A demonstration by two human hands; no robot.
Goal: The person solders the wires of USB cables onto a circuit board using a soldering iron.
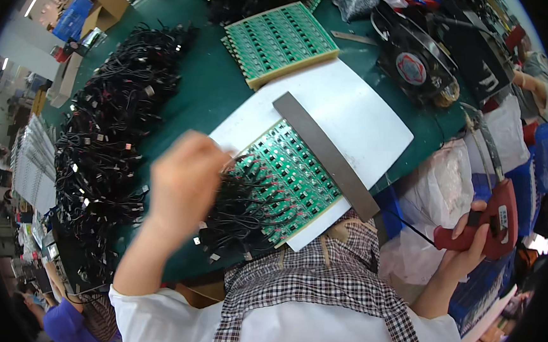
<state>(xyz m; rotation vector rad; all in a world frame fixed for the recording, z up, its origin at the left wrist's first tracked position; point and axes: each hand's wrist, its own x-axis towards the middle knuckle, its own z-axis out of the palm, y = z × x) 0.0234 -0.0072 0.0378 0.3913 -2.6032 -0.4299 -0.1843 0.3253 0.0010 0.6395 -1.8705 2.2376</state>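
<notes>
In front of me a green circuit board panel [293, 169] lies on a white sheet [367, 117]. A dark flat bar [326, 155] rests along its right side. Black cables [236, 210] with red and dark wire ends lead off the panel's left part. My left hand [188, 178] is raised beside those wire ends; motion smears its fingers, so I cannot make out whether they hold anything. Off to the right, away from the panel, my right hand [469, 245] grips the handle of a red soldering gun [502, 219], whose long metal tip points upward.
A large heap of black cables [108, 140] covers the table's left side. Stacked green panels [283, 38] stand beyond the sheet. A round black fan [415, 66] sits at the far right. Plastic bags [441, 183] and blue crates [481, 297] crowd the right edge. Other people work nearby.
</notes>
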